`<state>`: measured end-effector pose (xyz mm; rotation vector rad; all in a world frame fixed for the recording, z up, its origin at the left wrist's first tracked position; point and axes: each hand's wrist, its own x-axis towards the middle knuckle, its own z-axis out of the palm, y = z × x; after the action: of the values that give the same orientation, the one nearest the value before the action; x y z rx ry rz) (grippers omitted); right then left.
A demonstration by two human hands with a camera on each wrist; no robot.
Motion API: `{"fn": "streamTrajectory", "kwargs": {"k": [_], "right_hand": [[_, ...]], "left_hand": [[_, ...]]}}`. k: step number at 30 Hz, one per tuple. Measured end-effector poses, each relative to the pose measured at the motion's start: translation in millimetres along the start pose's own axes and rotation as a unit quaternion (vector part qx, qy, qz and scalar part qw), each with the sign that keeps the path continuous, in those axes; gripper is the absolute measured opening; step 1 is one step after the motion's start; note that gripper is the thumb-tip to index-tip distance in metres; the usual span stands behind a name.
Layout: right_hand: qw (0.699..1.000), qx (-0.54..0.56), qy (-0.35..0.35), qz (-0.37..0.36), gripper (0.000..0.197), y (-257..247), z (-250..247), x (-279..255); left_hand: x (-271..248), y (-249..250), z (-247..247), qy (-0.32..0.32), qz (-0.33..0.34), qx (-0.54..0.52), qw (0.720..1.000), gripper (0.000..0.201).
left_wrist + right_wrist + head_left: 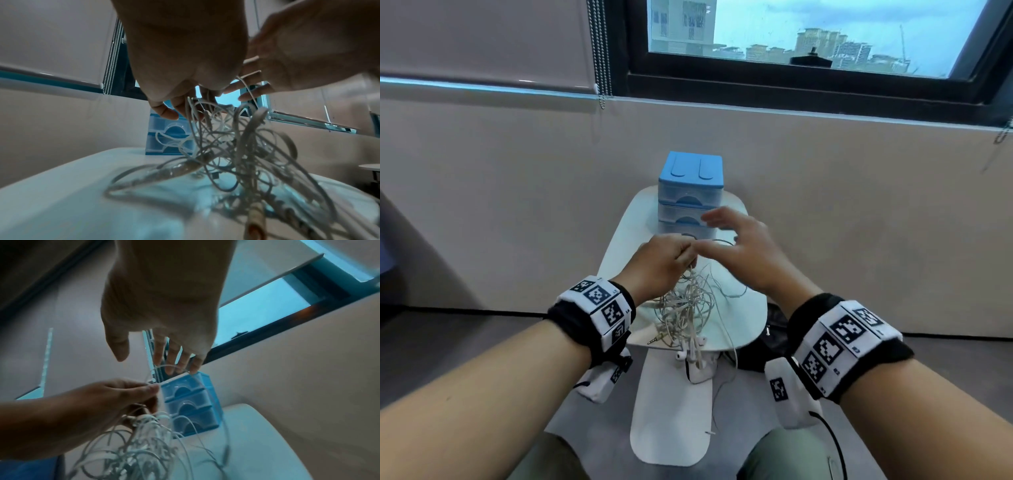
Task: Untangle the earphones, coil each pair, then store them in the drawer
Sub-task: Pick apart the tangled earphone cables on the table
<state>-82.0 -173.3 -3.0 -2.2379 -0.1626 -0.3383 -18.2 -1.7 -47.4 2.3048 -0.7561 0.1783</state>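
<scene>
A tangle of white earphones [688,308] [236,154] [144,447] lies partly lifted off the small white table [743,308] [61,194]. My left hand [683,255] [185,107] [151,388] pinches several of its cables at the top and holds them up. Just to its right my right hand [722,236] [158,353] hovers with straight, spread fingers; a thin cable loop runs across its fingertips [170,369]. Earbuds [688,351] and a jack plug [654,341] hang at the table's near edge. The blue drawer unit [690,171] [191,402] stands at the far end, all drawers closed.
A wall and window sill rise right behind the drawer unit, and a bead blind chain [599,51] hangs at upper left. A dark bag [767,342] lies on the floor right of the table. The table's white base [671,411] stands between my knees.
</scene>
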Motion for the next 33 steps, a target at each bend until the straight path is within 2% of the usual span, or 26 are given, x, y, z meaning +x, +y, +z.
{"fn": "streamTrajectory", "kwargs": {"k": [2, 4, 8, 11, 13, 14, 16, 17, 19, 22, 25, 27, 30, 33], "right_hand": [[0.991, -0.131, -0.016, 0.011, 0.022, -7, 6, 9], [0.975, -0.219, -0.028, 0.039, 0.026, -5, 7, 13], [0.978, -0.200, -0.020, 0.048, 0.037, -4, 1, 13], [0.988, -0.144, -0.001, 0.049, 0.036, -11, -4, 12], [0.987, -0.146, -0.026, 0.054, 0.034, -17, -4, 7], [0.979, -0.187, -0.054, 0.059, 0.035, -19, -3, 5], [0.944, -0.301, -0.117, 0.072, 0.042, -18, -1, 0], [0.932, -0.326, -0.138, 0.077, 0.044, -16, 1, -2], [0.941, -0.291, -0.155, 0.080, 0.039, -14, 2, -3], [0.958, -0.251, -0.129, 0.059, 0.030, -19, -2, 0], [0.989, -0.146, -0.028, 0.006, 0.030, -27, -9, 8], [0.997, -0.049, 0.059, -0.021, 0.031, -37, -14, 12], [0.981, 0.103, 0.156, -0.060, 0.032, -53, -24, 13], [0.927, 0.272, 0.224, -0.131, 0.035, -73, -43, 11]], "left_hand": [[-1, 6, -2, -0.013, 0.012, 0.020, 1.000, 0.027], [-2, 9, -1, -0.018, 0.024, 0.038, 0.999, 0.028], [-12, 0, 10, -0.023, 0.018, 0.058, 0.998, 0.026], [-23, -7, 22, -0.024, 0.024, 0.036, 0.999, 0.026], [-24, -6, 25, -0.011, 0.025, 0.020, 0.999, 0.031], [-22, -4, 24, -0.010, 0.016, 0.015, 1.000, 0.030], [-17, -1, 22, -0.016, 0.004, 0.017, 1.000, 0.022], [-14, 1, 21, -0.012, 0.006, 0.025, 1.000, 0.025], [-10, 3, 18, -0.010, 0.008, 0.028, 1.000, 0.026], [-12, 4, 21, -0.016, 0.016, 0.015, 1.000, 0.019], [-17, 3, 29, -0.007, 0.011, -0.002, 1.000, 0.021], [-18, 3, 33, 0.002, 0.004, -0.010, 1.000, 0.020], [-17, -1, 33, -0.004, 0.001, -0.018, 1.000, 0.020], [-16, -4, 27, -0.027, 0.003, -0.016, 1.000, 0.022]]}}
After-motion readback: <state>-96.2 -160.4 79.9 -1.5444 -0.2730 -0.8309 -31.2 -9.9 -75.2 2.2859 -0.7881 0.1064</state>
